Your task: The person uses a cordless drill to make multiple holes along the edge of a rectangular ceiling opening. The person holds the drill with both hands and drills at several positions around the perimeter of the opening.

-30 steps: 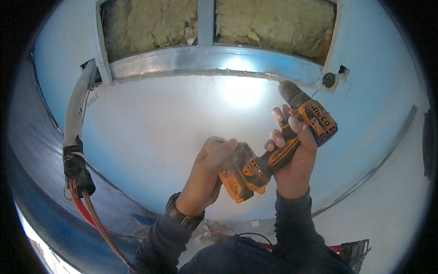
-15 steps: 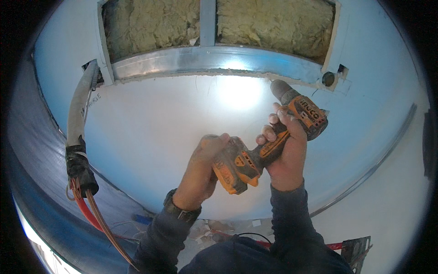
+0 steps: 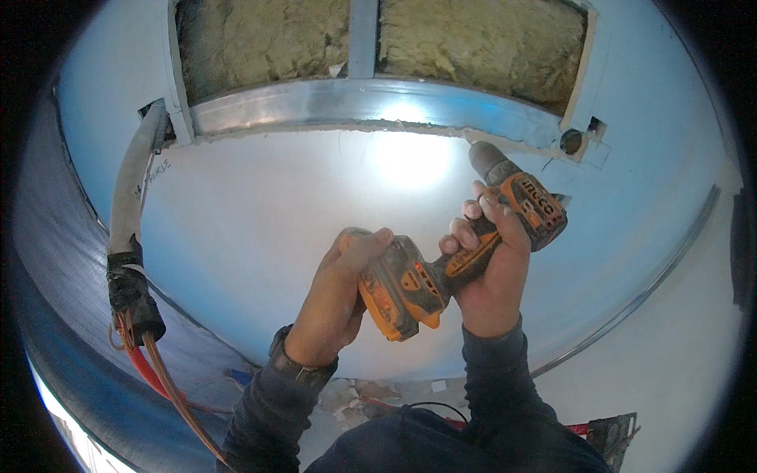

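Observation:
An orange and black cordless drill (image 3: 520, 206) points up and left at the white drywall panel (image 3: 260, 229), its chuck near the panel's cut top edge. My right hand (image 3: 493, 272) grips the drill's handle. My left hand (image 3: 341, 292) is wrapped over the orange battery pack (image 3: 402, 288) at the foot of the handle. Above the panel's edge a metal track (image 3: 347, 102) and a vertical metal stud (image 3: 361, 35) frame an opening packed with yellow mineral wool (image 3: 473, 43).
A grey conduit (image 3: 130, 189) runs down the left of the wall, taped black, with red and orange cables (image 3: 162, 374) coming out below. A round hole (image 3: 570, 140) sits at the panel's right corner. Debris (image 3: 359, 394) lies on the floor.
Both hands and the drill have shifted left and slightly up; the chuck now sits closer to the panel's cut top edge.

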Available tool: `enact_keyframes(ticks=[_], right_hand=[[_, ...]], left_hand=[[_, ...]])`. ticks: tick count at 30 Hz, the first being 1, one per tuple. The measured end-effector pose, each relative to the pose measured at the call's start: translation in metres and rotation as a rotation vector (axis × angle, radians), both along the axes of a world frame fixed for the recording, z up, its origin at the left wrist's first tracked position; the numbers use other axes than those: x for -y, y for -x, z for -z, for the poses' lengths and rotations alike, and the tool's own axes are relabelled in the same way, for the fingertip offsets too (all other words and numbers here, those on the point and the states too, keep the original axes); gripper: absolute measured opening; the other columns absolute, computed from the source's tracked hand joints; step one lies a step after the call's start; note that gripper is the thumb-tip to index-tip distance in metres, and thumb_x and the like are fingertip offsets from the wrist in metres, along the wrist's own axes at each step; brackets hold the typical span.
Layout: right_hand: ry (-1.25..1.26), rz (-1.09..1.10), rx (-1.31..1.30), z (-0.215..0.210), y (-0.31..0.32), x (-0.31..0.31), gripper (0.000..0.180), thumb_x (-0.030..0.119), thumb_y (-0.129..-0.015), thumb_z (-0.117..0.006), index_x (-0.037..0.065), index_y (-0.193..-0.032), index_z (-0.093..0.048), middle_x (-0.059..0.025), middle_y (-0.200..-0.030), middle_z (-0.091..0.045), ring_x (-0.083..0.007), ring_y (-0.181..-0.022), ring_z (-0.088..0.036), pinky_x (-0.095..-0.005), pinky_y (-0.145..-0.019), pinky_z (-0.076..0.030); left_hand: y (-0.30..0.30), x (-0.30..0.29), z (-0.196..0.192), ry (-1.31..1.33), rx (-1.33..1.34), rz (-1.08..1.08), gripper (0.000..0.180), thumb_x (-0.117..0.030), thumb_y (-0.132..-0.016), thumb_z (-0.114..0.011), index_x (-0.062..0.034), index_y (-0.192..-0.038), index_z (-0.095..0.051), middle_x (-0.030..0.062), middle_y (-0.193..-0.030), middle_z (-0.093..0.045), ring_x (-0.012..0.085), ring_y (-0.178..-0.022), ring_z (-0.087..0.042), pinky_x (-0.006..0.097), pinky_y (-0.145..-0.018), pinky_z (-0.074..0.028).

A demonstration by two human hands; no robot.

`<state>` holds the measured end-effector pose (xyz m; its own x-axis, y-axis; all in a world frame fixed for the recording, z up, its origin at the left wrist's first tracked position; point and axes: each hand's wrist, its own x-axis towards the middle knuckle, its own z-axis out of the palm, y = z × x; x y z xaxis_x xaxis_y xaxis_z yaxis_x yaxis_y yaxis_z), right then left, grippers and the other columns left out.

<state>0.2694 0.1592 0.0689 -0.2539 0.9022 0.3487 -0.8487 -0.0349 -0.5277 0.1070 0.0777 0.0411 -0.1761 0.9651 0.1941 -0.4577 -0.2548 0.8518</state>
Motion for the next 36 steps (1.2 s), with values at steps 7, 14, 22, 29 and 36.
enact_keyframes(ticks=[7, 14, 22, 29, 36], right_hand=[[-0.138, 0.069, -0.025, 0.003, -0.011, 0.012, 0.045, 0.023, -0.097, -0.059, 0.007, -0.137, -0.047, -0.0088, -0.116, -0.058, -0.0118, -0.067, -0.056, -0.0325, -0.063, -0.049], [-0.016, 0.105, -0.044, 0.000, -0.021, -0.001, 0.036, 0.018, -0.096, -0.062, 0.008, -0.129, -0.053, -0.0036, -0.104, -0.057, -0.0118, -0.067, -0.056, -0.0332, -0.063, -0.049], [0.023, 0.085, -0.021, -0.002, -0.008, 0.001, 0.025, 0.020, -0.092, -0.069, 0.012, -0.114, -0.060, 0.0011, -0.095, -0.055, -0.0115, -0.068, -0.058, -0.0331, -0.062, -0.050], [0.046, 0.068, -0.059, -0.005, 0.002, 0.005, 0.022, 0.019, -0.091, -0.068, 0.013, -0.111, -0.060, 0.0016, -0.093, -0.055, -0.0114, -0.067, -0.058, -0.0329, -0.063, -0.050], [0.036, 0.032, -0.060, -0.004, 0.002, 0.004, 0.041, 0.017, -0.093, -0.062, 0.005, -0.131, -0.049, 0.0015, -0.090, -0.053, -0.0099, -0.069, -0.053, -0.0322, -0.066, -0.050]], left_hand=[[-0.006, -0.002, 0.000, -0.006, -0.028, 0.071, 0.026, -0.030, -0.104, -0.054, -0.0081, -0.118, -0.056, 0.0100, -0.113, -0.066, 0.0209, -0.103, -0.068, 0.037, -0.088, -0.059], [-0.014, -0.022, -0.003, 0.013, 0.005, 0.146, 0.028, -0.030, -0.104, -0.055, -0.0070, -0.119, -0.057, 0.0119, -0.118, -0.067, 0.0227, -0.104, -0.069, 0.038, -0.089, -0.059], [-0.004, -0.014, -0.005, 0.039, 0.023, 0.105, 0.033, -0.031, -0.105, -0.051, -0.0050, -0.124, -0.058, 0.0127, -0.119, -0.067, 0.0237, -0.106, -0.069, 0.036, -0.088, -0.061], [0.004, -0.007, -0.017, -0.014, -0.083, 0.054, 0.033, -0.029, -0.105, -0.052, -0.0041, -0.125, -0.056, 0.0126, -0.121, -0.065, 0.0235, -0.107, -0.069, 0.035, -0.088, -0.062], [0.004, -0.005, -0.017, 0.015, -0.078, -0.015, 0.031, -0.027, -0.105, -0.051, -0.0027, -0.123, -0.056, 0.0124, -0.118, -0.065, 0.0231, -0.105, -0.068, 0.035, -0.086, -0.061]])
